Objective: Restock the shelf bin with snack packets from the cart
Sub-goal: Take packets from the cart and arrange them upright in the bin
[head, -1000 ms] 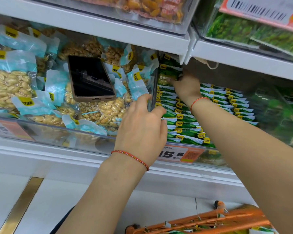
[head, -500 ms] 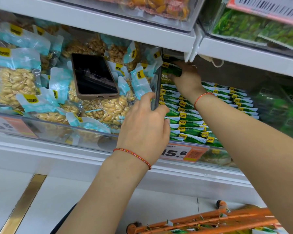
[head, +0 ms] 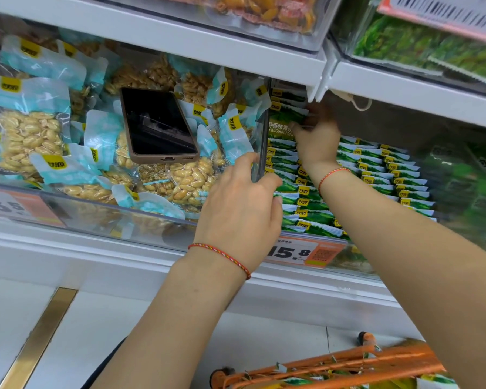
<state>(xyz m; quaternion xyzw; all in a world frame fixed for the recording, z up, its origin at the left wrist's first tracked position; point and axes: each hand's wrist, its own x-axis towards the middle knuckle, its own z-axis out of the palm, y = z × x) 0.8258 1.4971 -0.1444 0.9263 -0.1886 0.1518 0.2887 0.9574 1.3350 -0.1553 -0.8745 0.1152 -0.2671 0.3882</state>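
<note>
Right hand (head: 316, 136) pushed deeper, pinching green pea packets (head: 288, 115) at bin's back-left; left hand (head: 240, 203) grips clear divider (head: 261, 141), nearer front.

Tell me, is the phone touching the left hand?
Apart. The head view shows peanut packets lying between the phone and the left hand.

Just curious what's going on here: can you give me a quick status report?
Left hand grips clear bin divider. Right hand pinches green packet at bin's back. Phone lies on peanut packs, out of the way.
</note>
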